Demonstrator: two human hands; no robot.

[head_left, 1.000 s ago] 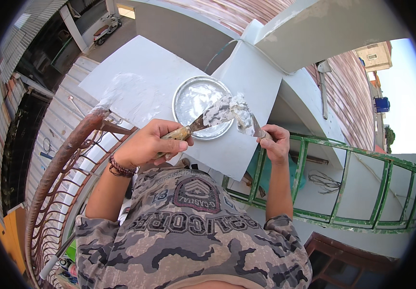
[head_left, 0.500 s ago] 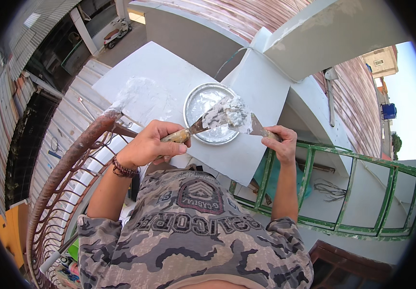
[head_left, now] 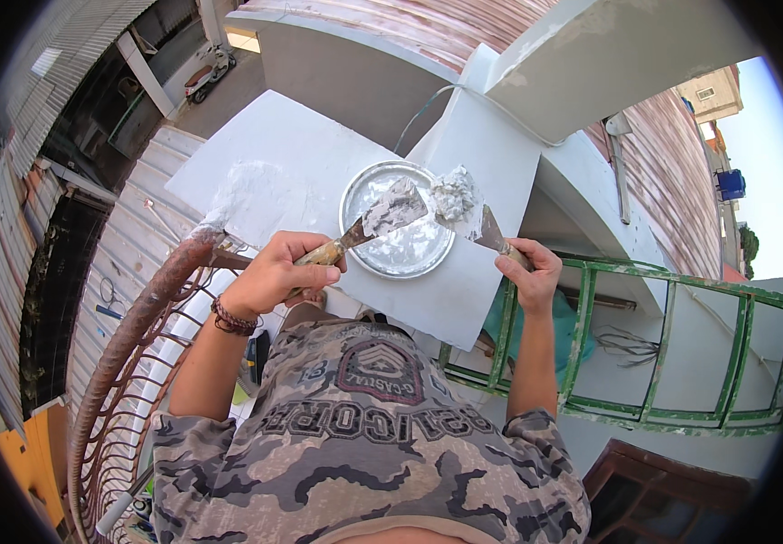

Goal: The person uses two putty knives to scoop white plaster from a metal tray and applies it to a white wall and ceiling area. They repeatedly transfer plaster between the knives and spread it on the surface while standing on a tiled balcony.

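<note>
My left hand [head_left: 296,267] is closed round the wooden handle of a putty knife [head_left: 326,257], whose blade carries a smear of grey-white putty. In my right hand [head_left: 532,272] is a second putty knife [head_left: 493,231], its blade loaded with a thick lump of white putty [head_left: 456,194]. The two blades point toward each other with a small gap between them. Both are over a round, shallow, putty-smeared lid or pan [head_left: 409,264], which lies on a white slab [head_left: 319,204].
A rusty curved railing [head_left: 142,313] runs along my left, above a corrugated metal roof [head_left: 128,218]. To the right lies a green metal ladder [head_left: 645,354]. A concrete beam [head_left: 582,68] juts in at the upper right. A scooter [head_left: 210,77] stands far below.
The two putty knives, touching or overlapping before, have drawn apart. Most of the putty lump now sits on the right blade, with a thinner layer on the left one.
</note>
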